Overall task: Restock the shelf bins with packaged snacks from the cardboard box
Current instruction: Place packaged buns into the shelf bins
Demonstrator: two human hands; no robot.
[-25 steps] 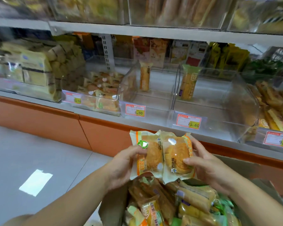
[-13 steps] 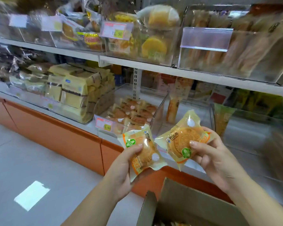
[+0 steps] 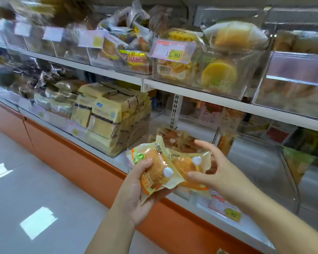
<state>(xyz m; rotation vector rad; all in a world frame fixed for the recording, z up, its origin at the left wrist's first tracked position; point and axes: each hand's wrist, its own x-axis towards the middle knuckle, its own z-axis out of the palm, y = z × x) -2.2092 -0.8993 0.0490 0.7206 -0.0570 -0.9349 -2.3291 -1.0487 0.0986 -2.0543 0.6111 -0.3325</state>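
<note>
Head view | lower centre: left hand (image 3: 136, 191) fingers clamped round orange-labelled bun packet (image 3: 154, 173), print blurred | right hand (image 3: 220, 175) fingers splayed, thumb on second packet (image 3: 187, 166), grip unclear | both before lower shelf (image 3: 187, 201) | yellow tag (image 3: 231, 215) "6." | upper-centre price tag (image 3: 173, 51) "80"

Front snack packet (image 3: 154, 173): thin plastic film, glossy and crinkled, printed orange, partly clear.
Rear snack packet (image 3: 185, 165): the same glossy film, creased at its sealed edges.
Shelf bins (image 3: 246, 85): rigid clear plastic, smooth, with bright reflections.
Price tag (image 3: 173, 50): matt paper behind a clear plastic holder.
Shelf board (image 3: 209, 99): white, smooth, slight sheen; material cannot be told.
Slotted upright (image 3: 175, 110): pale, matt, metal by its look.
Base panel (image 3: 72, 153): orange, smooth, faint sheen.
Floor (image 3: 26, 180): pale, polished, mirroring 2 light patches.
</note>
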